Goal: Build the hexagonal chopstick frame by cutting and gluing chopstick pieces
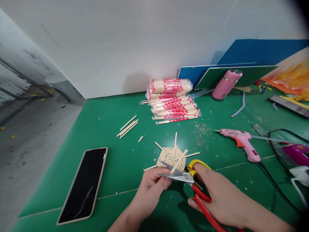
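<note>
Report from my remote station, taken through the head view. The left hand (154, 187) is at the near edge of the hexagonal stick web (166, 158), its fingers narrowed in a pinch on what I take to be the lower end of a wooden stick (181, 158). That stick slants above the web, which lies on the green surface (108, 112). The right hand (218, 193) grips the scissors (186, 176) by the handles, blades parted. I cannot confirm that the stick sits fully between the blades, as steel and fingertips overlap there.

Judgement: I read the step as a cut. For sound work, I would seat the stick near the pivot for leverage, set the blades square to its length, and keep the cut raised off the web. The left thumb should be drawn clear of the cutting line (the blades lie very near it, my one safety finding). A firm pinch should limit splitting. The glue gun (243, 141) lies well apart, causing no obstruction.
</note>
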Demonstrator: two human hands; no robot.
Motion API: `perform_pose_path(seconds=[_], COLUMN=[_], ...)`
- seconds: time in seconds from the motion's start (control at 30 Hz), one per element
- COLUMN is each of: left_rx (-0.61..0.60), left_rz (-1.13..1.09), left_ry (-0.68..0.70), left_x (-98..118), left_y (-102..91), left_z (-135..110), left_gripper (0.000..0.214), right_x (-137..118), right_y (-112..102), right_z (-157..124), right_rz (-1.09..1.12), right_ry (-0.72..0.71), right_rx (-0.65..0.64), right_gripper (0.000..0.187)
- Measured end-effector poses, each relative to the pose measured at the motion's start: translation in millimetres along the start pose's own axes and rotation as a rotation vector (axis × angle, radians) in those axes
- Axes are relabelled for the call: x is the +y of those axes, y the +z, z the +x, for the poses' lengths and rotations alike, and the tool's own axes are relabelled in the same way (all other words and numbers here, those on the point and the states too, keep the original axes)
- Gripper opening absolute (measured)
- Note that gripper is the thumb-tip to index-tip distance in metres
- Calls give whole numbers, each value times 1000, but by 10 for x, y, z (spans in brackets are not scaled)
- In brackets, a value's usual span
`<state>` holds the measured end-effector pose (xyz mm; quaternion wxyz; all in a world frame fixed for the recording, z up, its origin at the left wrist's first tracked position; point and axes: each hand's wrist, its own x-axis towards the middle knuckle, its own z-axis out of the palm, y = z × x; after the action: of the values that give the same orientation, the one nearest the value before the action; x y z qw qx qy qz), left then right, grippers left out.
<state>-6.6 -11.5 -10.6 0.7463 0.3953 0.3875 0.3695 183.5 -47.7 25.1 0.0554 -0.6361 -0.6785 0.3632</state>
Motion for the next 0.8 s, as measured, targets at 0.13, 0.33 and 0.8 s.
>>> perform_pose_path(seconds=[0.13, 0.33, 0.8], left_rx=[-63, -73, -86], left_rz=[-120, -161, 290], left_ry=[-75, -73, 196], left_x=[-36, -42, 16], left_y=[2, 47, -30], left_z=[-2, 7, -35], left_gripper=[17, 21, 19], right_x=[-5, 10, -76], right_y=[-18, 3, -48], right_z=[-29, -66, -12], right_rz=[58, 116, 2], right_ry=[6, 21, 32], right_rx=[-46, -73, 18], right_gripper=[32, 18, 33])
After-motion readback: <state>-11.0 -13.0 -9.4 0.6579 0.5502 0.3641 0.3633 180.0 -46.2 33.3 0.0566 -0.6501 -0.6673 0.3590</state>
